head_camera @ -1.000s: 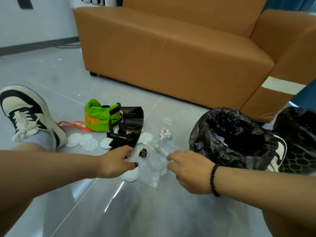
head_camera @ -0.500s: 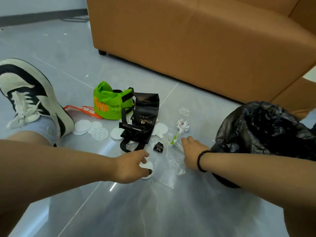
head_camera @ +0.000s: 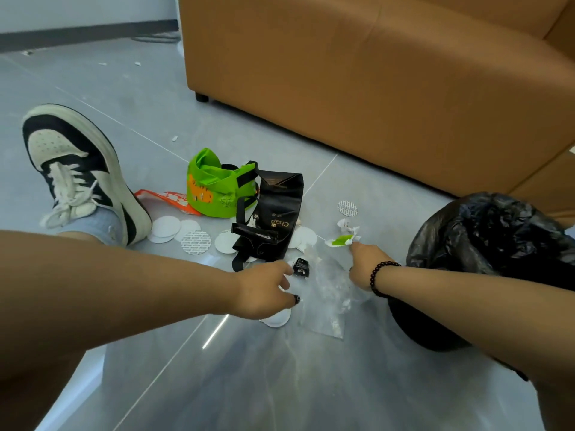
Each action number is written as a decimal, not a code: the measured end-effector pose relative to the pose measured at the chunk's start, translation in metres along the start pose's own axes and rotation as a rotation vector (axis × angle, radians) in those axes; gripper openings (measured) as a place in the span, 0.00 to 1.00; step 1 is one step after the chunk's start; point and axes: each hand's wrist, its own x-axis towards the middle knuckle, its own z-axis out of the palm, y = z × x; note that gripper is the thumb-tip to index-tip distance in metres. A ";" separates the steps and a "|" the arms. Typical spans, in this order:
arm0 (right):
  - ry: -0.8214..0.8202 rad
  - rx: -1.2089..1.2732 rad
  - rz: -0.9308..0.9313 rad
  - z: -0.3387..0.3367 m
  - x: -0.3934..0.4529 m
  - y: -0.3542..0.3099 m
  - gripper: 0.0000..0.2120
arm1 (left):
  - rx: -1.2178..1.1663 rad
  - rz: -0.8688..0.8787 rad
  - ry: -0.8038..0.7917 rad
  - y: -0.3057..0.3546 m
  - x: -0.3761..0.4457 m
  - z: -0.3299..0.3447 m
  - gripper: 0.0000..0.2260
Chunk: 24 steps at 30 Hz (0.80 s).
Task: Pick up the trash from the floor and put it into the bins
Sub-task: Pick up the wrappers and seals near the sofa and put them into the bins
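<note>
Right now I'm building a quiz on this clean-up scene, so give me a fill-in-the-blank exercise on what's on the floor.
1. The right hand reaches the white and ____ crumpled wrapper.
2. The bin at right is lined with a ____ bag.
3. The black paper bag lies beside a bright ____ bag.
4. The left hand rests over a white ____ on the floor.

Missing words: green; black; green; disc
</note>
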 end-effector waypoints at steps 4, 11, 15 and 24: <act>0.005 0.100 -0.014 -0.032 -0.045 0.004 0.18 | 0.001 0.024 0.043 0.019 -0.015 -0.007 0.26; 0.042 0.443 -0.122 -0.100 -0.144 0.035 0.10 | -0.020 0.087 0.114 0.070 -0.049 -0.013 0.29; 0.065 0.701 -0.210 -0.132 -0.188 0.058 0.14 | -0.073 0.104 0.147 0.106 -0.079 -0.019 0.34; 0.157 1.079 -0.473 -0.164 -0.254 0.076 0.09 | -0.272 0.412 0.128 0.187 -0.156 -0.016 0.12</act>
